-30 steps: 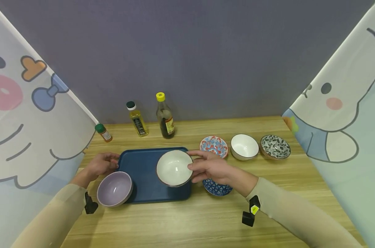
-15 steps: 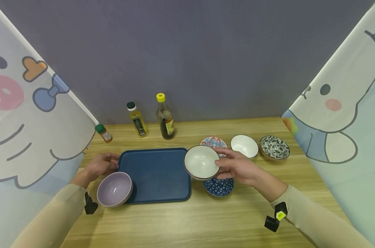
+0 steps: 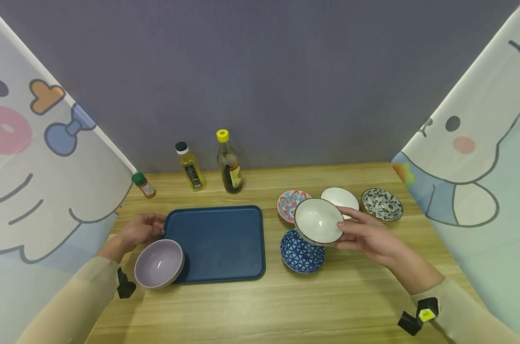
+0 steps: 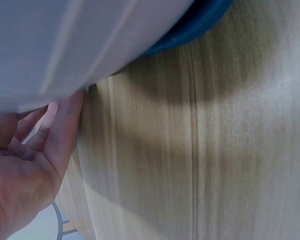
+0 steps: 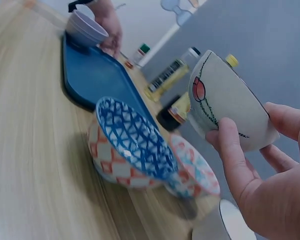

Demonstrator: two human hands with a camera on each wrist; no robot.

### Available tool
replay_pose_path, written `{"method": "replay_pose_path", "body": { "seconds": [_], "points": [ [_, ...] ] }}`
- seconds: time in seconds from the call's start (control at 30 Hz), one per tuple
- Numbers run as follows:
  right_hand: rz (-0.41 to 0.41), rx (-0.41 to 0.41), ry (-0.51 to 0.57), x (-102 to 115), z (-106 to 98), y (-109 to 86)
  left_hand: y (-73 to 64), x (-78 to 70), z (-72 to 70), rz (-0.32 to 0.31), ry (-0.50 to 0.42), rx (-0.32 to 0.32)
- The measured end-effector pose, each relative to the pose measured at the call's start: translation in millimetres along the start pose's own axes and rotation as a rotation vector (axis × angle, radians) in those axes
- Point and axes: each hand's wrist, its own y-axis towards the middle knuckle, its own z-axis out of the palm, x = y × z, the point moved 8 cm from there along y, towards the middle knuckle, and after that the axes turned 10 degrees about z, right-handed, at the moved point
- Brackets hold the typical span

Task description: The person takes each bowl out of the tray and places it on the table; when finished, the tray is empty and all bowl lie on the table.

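A white bowl with a thin dark rim (image 3: 318, 220) is held up by my right hand (image 3: 367, 234), thumb and fingers gripping its right side. Its outer wall (image 5: 230, 102) shows a red tulip-like motif in the right wrist view. Below it sits a blue-patterned bowl (image 3: 302, 255); behind it, a red-and-blue patterned bowl (image 3: 287, 205) is partly covered. My left hand (image 3: 140, 229) rests at the left edge of a dark blue tray (image 3: 219, 243), its fingertips by the rim. A lilac bowl (image 3: 158, 265) stands over the tray's lower left corner and hides part of that hand in the left wrist view.
Another white bowl (image 3: 339, 195) and a black-and-white leaf-patterned bowl (image 3: 382, 204) stand at the back right. Along the back are a green-capped jar (image 3: 144, 185), an oil bottle (image 3: 191, 168) and a dark sauce bottle with a yellow cap (image 3: 230, 167). Printed curtains flank the wooden table (image 3: 225, 310).
My right hand has carried the white bowl rightward from above the tray to over the patterned bowls. My left hand, the tray and the lilac bowl stay in place.
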Motion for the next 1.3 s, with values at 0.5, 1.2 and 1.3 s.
{"method": "replay_pose_path", "body": {
  "seconds": [0.5, 1.2, 1.3],
  "points": [
    [-0.017, -0.029, 0.031, -29, -54, -30.5, -0.1, 1.3, -0.5, -0.01, -0.009, 0.0],
    [0.052, -0.126, 0.065, -70, -89, -36.0, 0.9, 2.2, 0.4, -0.015, -0.018, 0.0],
    [0.062, -0.137, 0.062, -74, -91, -35.7, 2.3, 2.5, 0.3, -0.009, -0.015, 0.007]
  ]
}}
